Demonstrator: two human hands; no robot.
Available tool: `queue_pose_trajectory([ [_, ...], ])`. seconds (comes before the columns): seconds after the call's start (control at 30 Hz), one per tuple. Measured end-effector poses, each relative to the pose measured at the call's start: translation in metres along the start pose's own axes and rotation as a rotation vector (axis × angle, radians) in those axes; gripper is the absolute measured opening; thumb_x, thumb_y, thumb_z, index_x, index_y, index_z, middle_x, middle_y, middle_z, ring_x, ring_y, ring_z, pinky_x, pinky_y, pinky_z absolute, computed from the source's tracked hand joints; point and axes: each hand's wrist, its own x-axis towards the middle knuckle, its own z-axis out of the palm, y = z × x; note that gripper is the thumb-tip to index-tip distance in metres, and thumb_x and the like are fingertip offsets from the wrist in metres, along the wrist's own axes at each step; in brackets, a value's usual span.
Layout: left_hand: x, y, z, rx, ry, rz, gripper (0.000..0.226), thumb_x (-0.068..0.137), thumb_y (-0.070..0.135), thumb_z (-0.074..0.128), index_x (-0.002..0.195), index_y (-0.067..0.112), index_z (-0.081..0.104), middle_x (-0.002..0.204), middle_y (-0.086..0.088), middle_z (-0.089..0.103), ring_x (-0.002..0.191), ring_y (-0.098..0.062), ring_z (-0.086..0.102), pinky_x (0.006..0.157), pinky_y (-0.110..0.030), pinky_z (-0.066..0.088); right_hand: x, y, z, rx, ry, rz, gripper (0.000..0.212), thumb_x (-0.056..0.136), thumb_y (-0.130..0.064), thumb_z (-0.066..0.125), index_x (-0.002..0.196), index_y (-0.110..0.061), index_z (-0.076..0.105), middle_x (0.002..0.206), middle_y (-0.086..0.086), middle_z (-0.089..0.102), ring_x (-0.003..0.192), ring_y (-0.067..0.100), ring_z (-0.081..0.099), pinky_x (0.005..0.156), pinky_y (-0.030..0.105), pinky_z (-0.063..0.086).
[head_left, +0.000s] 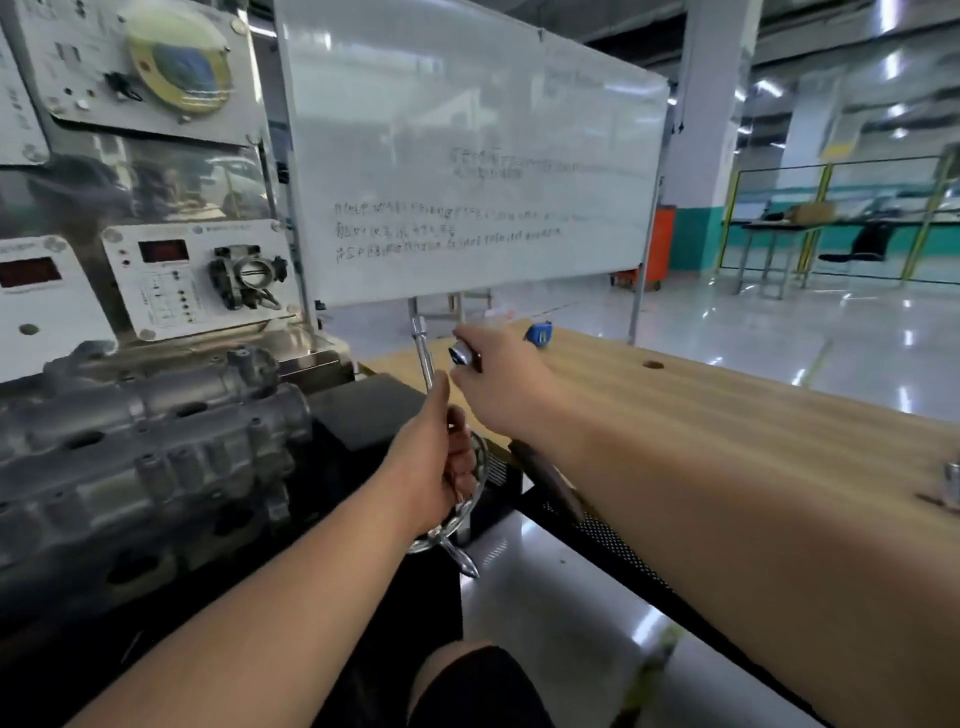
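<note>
While gripped low in the left hand (434, 462), just right of the engine block (145, 457), could swing against the block (long chrome bar (423, 353), upright, top end free). Farther right of the block, pinched in the right hand (501, 387): small chrome piece (462, 356). Could slip and drop if fumbled onto the bar's tip.

Writing on the whiteboard (467, 156) is too blurred to read. The right hand (504, 389) hides most of its chrome tool (464, 356).
</note>
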Motion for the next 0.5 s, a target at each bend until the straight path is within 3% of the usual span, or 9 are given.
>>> queue_pose_trajectory([
  [0.1, 0.004, -0.016, 0.023, -0.035, -0.096, -0.054, 0.058, 0.094, 0.076, 0.046, 0.065, 0.026, 0.046, 0.052, 0.007, 0.025, 0.040, -0.011, 0.022, 0.040, -0.019, 0.016, -0.017, 0.043, -0.023, -0.253, -0.058, -0.084, 0.045, 0.106, -0.019, 0.048, 0.151, -0.019, 0.043, 0.129, 0.015, 0.058, 0.110, 0.034, 0.060, 0.082, 0.032, 0.045],
  [0.17, 0.007, -0.023, 0.024, -0.024, -0.132, -0.057, 0.057, 0.096, 0.075, 0.044, 0.067, 0.025, 0.047, 0.050, 0.007, 0.027, 0.038, -0.010, 0.023, 0.039, -0.018, 0.016, -0.030, 0.077, -0.053, -0.362, -0.091, -0.054, 0.039, 0.106, -0.020, 0.047, 0.145, -0.024, 0.049, 0.117, 0.007, 0.052, 0.101, 0.031, 0.058, 0.080, 0.034, 0.046],
  [0.27, 0.016, -0.025, 0.013, 0.033, -0.112, -0.011, 0.054, 0.098, 0.071, 0.045, 0.069, 0.025, 0.048, 0.048, 0.006, 0.029, 0.036, -0.010, 0.025, 0.039, -0.019, 0.017, -0.046, 0.135, -0.109, -0.493, -0.125, 0.253, 0.027, 0.104, -0.015, 0.047, 0.122, -0.030, 0.060, 0.108, -0.002, 0.056, 0.114, 0.033, 0.058, 0.080, 0.029, 0.040],
  [0.37, 0.027, -0.026, 0.009, 0.127, -0.067, 0.025, 0.054, 0.099, 0.070, 0.042, 0.070, 0.025, 0.047, 0.047, 0.007, 0.029, 0.034, -0.009, 0.025, 0.037, -0.018, 0.018, -0.070, 0.191, -0.155, -0.690, -0.123, 0.579, 0.037, 0.105, -0.012, 0.042, 0.139, -0.009, 0.055, 0.140, 0.010, 0.057, 0.129, 0.031, 0.053, 0.090, 0.026, 0.041],
  [0.5, 0.037, -0.042, 0.034, 0.139, -0.147, -0.004, 0.054, 0.097, 0.072, 0.044, 0.070, 0.026, 0.046, 0.049, 0.008, 0.031, 0.035, -0.009, 0.025, 0.037, -0.017, 0.019, -0.124, 0.236, -0.190, -0.856, -0.161, 0.835, 0.036, 0.099, -0.007, 0.047, 0.131, 0.002, 0.060, 0.131, 0.022, 0.060, 0.121, 0.038, 0.058, 0.086, 0.035, 0.044],
])
